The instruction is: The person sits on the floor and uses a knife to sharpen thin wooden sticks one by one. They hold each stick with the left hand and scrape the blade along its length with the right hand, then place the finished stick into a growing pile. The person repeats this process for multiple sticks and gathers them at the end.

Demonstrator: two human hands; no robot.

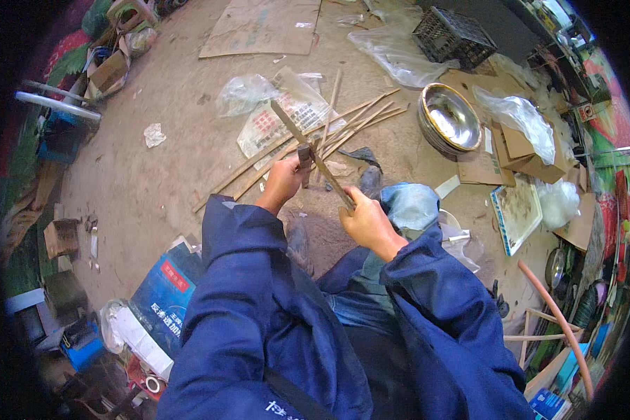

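Two hands work one bamboo strip against a blade over a dirt floor.

Left hand [282, 183] is closed around a short dark-handled tool [305, 159] whose head meets the long bamboo strip [313, 155] just above the fist; right hand [366, 222] is clenched on the strip's near end, so the strip runs up and away from that grip, past the left fist, to a free tip beyond. More bamboo strips [308, 143] lie fanned on the ground just beyond both grips, beside a printed plastic sack [280, 119], with a steel bowl [449, 117] well off to the right. As I judge it, the blade could skid along the strip toward the right fingers, or the thin strip could split unevenly if it twists in the fists.
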